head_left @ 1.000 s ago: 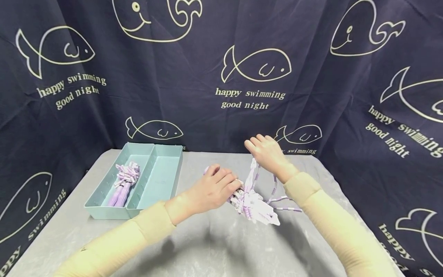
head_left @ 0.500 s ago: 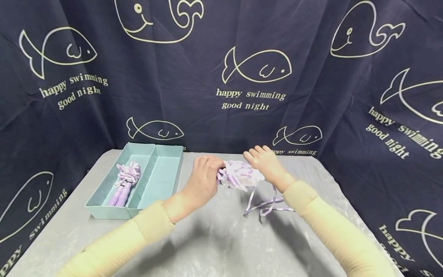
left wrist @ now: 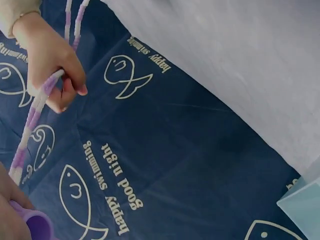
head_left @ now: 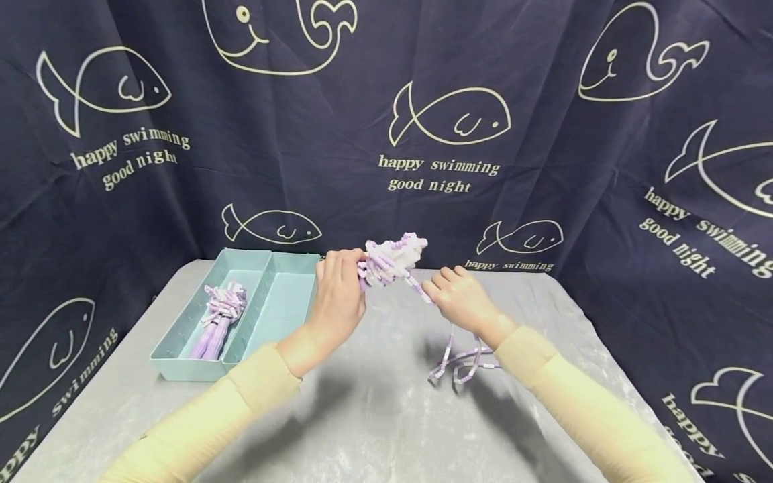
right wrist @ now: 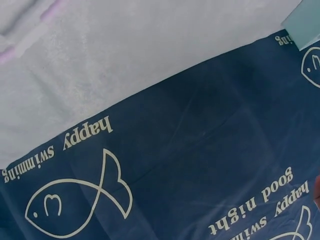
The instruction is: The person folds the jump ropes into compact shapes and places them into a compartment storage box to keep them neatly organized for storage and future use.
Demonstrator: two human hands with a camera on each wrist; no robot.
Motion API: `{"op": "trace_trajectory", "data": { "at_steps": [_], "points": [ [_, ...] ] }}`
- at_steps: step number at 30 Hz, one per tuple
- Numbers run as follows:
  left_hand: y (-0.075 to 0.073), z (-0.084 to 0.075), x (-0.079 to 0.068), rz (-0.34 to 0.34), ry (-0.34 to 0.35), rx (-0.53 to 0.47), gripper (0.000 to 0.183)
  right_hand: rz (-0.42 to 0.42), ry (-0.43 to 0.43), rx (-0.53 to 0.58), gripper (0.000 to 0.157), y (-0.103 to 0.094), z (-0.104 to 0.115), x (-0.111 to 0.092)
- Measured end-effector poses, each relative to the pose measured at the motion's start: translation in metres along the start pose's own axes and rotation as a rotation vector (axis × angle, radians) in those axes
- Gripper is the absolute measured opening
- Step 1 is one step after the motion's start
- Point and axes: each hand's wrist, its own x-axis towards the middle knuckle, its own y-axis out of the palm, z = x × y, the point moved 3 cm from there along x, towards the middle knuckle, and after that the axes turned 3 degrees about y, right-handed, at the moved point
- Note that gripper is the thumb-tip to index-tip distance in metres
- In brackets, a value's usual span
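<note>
My left hand (head_left: 334,295) grips the handles of a purple-and-white beaded jump rope (head_left: 389,261), raised above the table. Its cord is wound in a thick bundle beyond my fingers. In the left wrist view, a hollow purple handle end (left wrist: 39,224) shows beside that hand. My right hand (head_left: 461,298) pinches a doubled strand (left wrist: 31,117) of the cord, held taut from the bundle. Loose cord (head_left: 449,359) hangs beneath the right hand down to the table. The right wrist view catches only a blurred strand (right wrist: 31,37) at its upper left.
On the left of the grey table (head_left: 386,416) stands a light teal two-compartment box (head_left: 190,369). Another wound jump rope (head_left: 222,312) lies in its left compartment. A dark blue curtain (head_left: 338,134) with fish drawings surrounds the table behind and at both sides.
The left hand has turned and moved left and up, swinging the bundle from low front to higher back. My right hand has dropped slightly, with the strand now stretched between both hands.
</note>
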Motion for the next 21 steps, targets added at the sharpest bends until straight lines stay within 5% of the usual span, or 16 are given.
{"op": "trace_trajectory", "data": {
  "at_steps": [13, 21],
  "points": [
    [0.011, 0.019, -0.001, 0.198, -0.157, 0.287, 0.030, -0.023, -0.129, -0.013, 0.016, -0.019, 0.026, 0.002],
    [0.022, 0.028, -0.013, 0.343, -0.184, 0.488, 0.010, -0.080, -0.158, -0.007, 0.021, -0.035, 0.033, 0.010]
  ]
}}
